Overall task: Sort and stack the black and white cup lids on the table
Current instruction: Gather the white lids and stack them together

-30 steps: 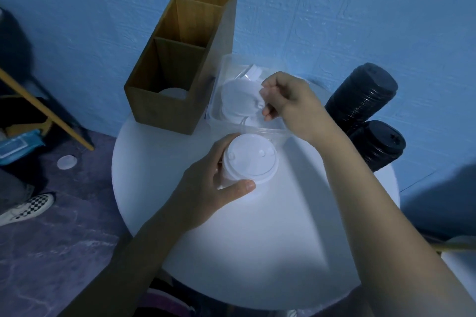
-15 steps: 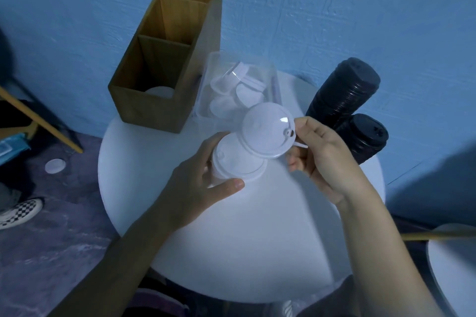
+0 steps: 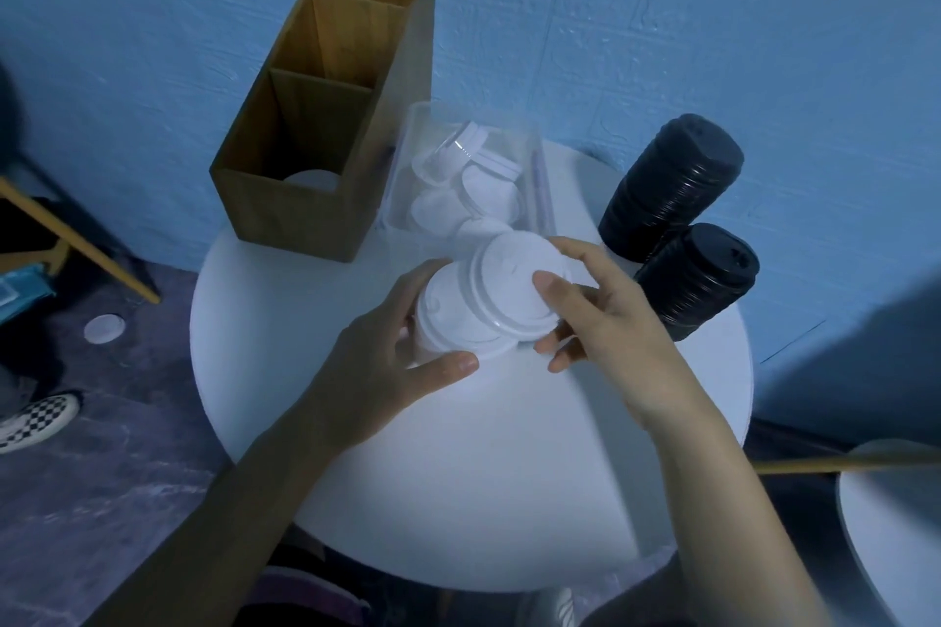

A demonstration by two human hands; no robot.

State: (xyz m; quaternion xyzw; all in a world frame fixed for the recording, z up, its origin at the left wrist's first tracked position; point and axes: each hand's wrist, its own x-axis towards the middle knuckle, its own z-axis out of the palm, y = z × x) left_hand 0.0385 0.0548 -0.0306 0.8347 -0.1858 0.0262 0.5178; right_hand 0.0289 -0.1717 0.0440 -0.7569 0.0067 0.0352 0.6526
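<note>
The left hand (image 3: 387, 367) holds a short stack of white lids (image 3: 448, 326) just above the bench (image 3: 483, 474), a little past the middle toward 12 o'clock. Its fingers (image 3: 448, 367) are curled round the side of the stack, with the thumb in front.

The right hand (image 3: 611, 321) pinches one loose white lid (image 3: 504, 285). The thumb is pressed on the lid's top and the other fingers are tucked under its rim.

This lid sits at about 1 o'clock from the stack. It is tilted and covers only part of the stack's top. The stack stands almost upright, so I think the lid must slide toward 7 o'clock and lie flat before it can drop on. The right hand is the one to do this, and the left only has to keep the stack steady.

More white lids lie loose in a clear tub (image 3: 407, 153) at 12 o'clock. Two stacks of black lids (image 3: 672, 183) lie on their sides at 2 o'clock. A wooden box (image 3: 315, 214) stands at 11 o'clock.
</note>
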